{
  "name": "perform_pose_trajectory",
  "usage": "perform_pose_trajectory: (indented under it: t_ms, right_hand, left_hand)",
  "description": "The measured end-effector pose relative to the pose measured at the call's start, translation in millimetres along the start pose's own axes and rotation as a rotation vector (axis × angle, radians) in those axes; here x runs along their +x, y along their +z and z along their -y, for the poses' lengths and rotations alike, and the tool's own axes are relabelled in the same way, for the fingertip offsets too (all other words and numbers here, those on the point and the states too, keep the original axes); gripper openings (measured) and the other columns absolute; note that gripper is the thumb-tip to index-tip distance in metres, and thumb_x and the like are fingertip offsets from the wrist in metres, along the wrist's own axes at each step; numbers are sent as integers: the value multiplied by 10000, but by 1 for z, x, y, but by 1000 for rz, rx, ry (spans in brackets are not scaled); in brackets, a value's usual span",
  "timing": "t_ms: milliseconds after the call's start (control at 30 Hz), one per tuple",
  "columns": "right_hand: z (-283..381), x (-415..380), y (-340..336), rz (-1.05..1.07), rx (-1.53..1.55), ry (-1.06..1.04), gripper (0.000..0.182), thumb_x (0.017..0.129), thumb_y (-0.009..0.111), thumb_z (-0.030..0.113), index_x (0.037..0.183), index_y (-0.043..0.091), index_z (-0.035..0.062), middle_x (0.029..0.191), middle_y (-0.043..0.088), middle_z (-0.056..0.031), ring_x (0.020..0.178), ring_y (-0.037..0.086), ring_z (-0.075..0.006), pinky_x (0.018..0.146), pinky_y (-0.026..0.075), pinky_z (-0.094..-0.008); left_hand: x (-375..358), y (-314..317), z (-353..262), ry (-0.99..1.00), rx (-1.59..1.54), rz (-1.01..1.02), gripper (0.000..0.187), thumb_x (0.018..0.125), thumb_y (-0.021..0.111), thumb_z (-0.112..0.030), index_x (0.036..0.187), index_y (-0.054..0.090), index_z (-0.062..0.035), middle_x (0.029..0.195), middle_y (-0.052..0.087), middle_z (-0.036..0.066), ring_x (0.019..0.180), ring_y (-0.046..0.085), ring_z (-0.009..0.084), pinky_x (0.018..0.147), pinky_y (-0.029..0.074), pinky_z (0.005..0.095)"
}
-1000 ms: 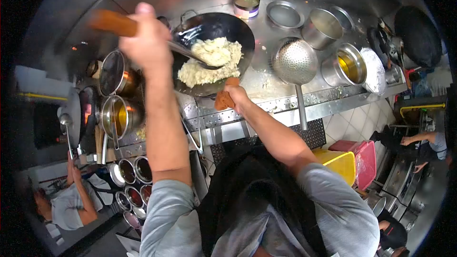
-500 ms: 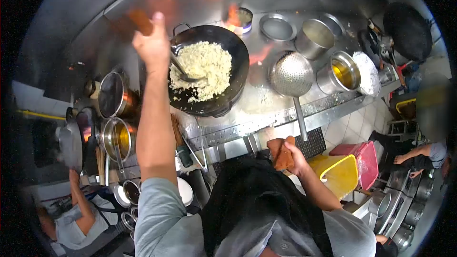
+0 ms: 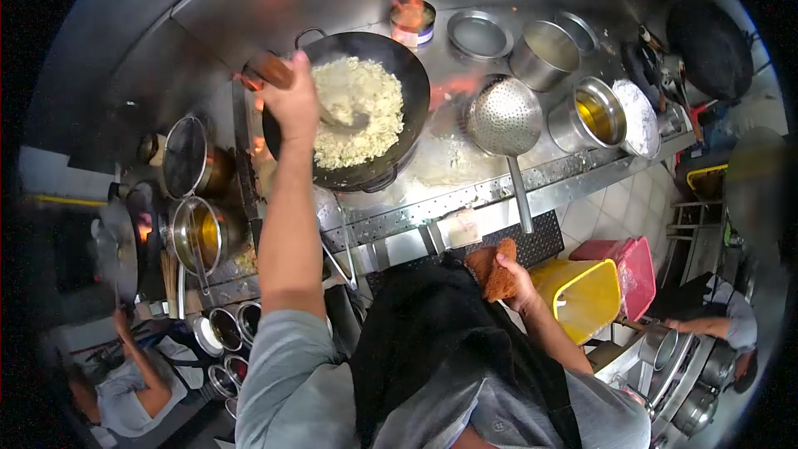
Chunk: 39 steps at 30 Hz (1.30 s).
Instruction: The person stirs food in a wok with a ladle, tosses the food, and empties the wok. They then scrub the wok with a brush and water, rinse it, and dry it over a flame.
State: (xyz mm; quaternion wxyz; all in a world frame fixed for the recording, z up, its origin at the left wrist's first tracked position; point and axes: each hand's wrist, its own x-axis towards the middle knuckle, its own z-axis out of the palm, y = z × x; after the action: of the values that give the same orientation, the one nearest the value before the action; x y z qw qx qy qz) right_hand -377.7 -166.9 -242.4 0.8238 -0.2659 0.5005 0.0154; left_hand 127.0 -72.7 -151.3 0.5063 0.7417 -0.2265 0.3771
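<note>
My left hand (image 3: 295, 108) is wrapped round the wooden handle of a ladle (image 3: 353, 123). The ladle's bowl rests in pale, crumbly food (image 3: 378, 100) that looks like fried rice with egg, inside a large black wok (image 3: 418, 83). That hand is above the wok's left side, and its forearm crosses the counter edge. Close to my apron, my right hand (image 3: 517, 283) grips a folded reddish-brown cloth (image 3: 497, 270). A perforated skimmer (image 3: 503, 116) lies on the steel stove top to the right of the wok.
Flames rise from a can (image 3: 413, 29) behind the wok. Metal pots (image 3: 544, 56), one with yellow oil (image 3: 592, 116), stand right; strainers (image 3: 195, 237) stand left. Yellow (image 3: 573, 299) and pink bins (image 3: 636, 278) are below right. A co-worker (image 3: 137, 382) is at left, another (image 3: 731, 316) at right.
My left hand has moved down and slightly right with the ladle. The wok has shifted a little left in view. The cloth stays in my right hand; the co-worker at right has moved.
</note>
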Motion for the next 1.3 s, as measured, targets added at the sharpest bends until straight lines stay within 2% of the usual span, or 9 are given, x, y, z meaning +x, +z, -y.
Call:
perform_pose_trajectory:
  t_ms: [167,367,500,700,767,900,1067,1200,1300]
  right_hand:
    - [4,12,-13,54,-98,-20,562,865,638,484,1203,558,43,1024,651,-126,875,657,-262,772,545,-402]
    - [-6,13,-9,-5,-77,-29,572,869,637,489,1211,558,37,1053,651,-117,904,655,-254,799,542,-397]
    - [1,9,-10,1,-106,-35,555,880,643,474,1202,557,31,1039,645,-130,902,655,-259,803,546,-394]
    - [4,20,-9,37,-83,-34,551,893,636,465,1201,540,18,1022,644,-148,892,659,-268,794,548,-395]
    - [4,15,-5,56,-112,-24,555,893,636,469,1201,536,18,1024,643,-147,895,659,-269,790,549,-396]
    - [8,23,26,-8,-103,-54,509,868,635,553,1095,573,102,984,641,-91,832,647,-235,669,536,-358]
    - [21,65,88,264,-287,-61,559,938,471,605,1040,582,66,755,647,-58,528,612,-137,325,369,-231]
    - [24,130,161,237,-450,-54,600,913,423,683,1052,623,135,764,630,-27,551,552,-141,416,373,-279]
    - [31,156,215,183,-391,13,495,924,509,561,1094,602,105,861,648,-78,609,587,-181,469,428,-328]
  left_hand:
    - [80,-27,-89,-610,-526,131,293,932,643,-179,693,509,-77,522,477,12,425,436,122,423,369,285]
    - [4,-4,-36,-228,-446,47,287,886,704,-176,678,541,-63,541,514,18,413,455,130,432,375,283]
    - [58,-36,-85,-662,-639,133,274,899,696,-156,688,539,-84,556,506,-14,422,440,91,407,341,249]
    - [-14,-47,-39,-336,-369,51,261,904,669,-134,716,543,-5,556,514,0,542,526,120,532,440,313]
    - [13,-43,-53,-516,-476,95,269,933,648,-171,729,509,-65,523,456,-6,424,432,100,418,367,278]
    - [36,-80,-123,-567,-641,24,288,928,660,-178,703,498,-104,546,464,-19,424,416,90,416,352,272]
    - [12,-25,-39,-405,-406,82,245,939,647,-185,789,496,-63,557,477,5,431,443,112,424,380,297]
    - [58,-60,-119,-473,-766,51,271,941,634,-152,739,471,-77,542,467,10,421,436,122,420,383,299]
    - [-4,-1,-48,-335,-577,5,271,944,628,-156,736,475,-75,533,471,15,420,445,120,413,382,297]
